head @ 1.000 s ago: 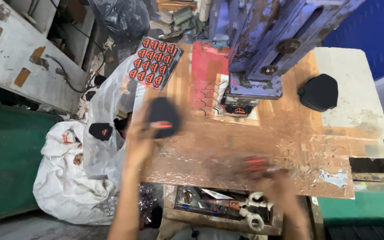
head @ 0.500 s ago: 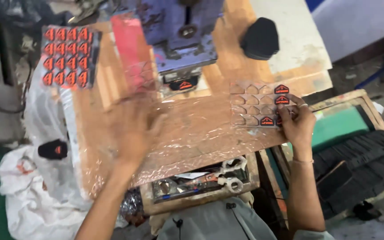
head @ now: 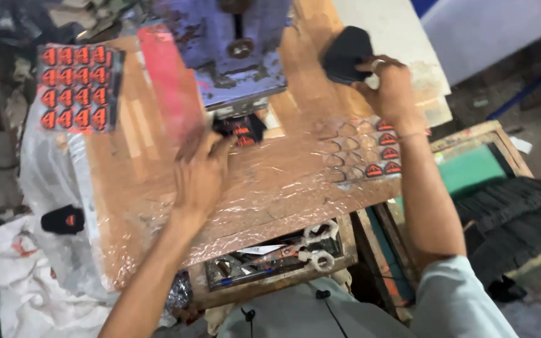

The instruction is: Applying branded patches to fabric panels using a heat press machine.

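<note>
A: Head view. Where is the left hand (head: pixel 200 178)?

B: On the table (head: pixel 270 181), which is wrapped in clear film. Its fingers reach up toward the small black patch (head: pixel 240 130) lying under the blue press (head: pixel 236 50). The fingertips are just beside the patch, maybe touching its left edge; motion blur makes that hard to settle.

A: Is its grip closed on anything?

B: No, the fingers are spread apart, holding nothing.

A: And the right hand (head: pixel 392 91)?

B: Up at the far right of the table. Its grip is clamped on a black piece (head: pixel 345 53), a dark cap-like shape, pinched at its lower right edge by finger and thumb.

A: What lies below that hand?

B: A sticker sheet (head: pixel 361 150), mostly empty outlines, with a few red-and-black stickers left in its right column, next to the wrist.

A: Anything else?

B: A full sheet of red stickers (head: pixel 76 87) at the far left, a tray of scissors (head: pixel 270 256) under the table's front edge, and another black patch (head: pixel 62 220) on white bags (head: pixel 26 281) at lower left.
</note>
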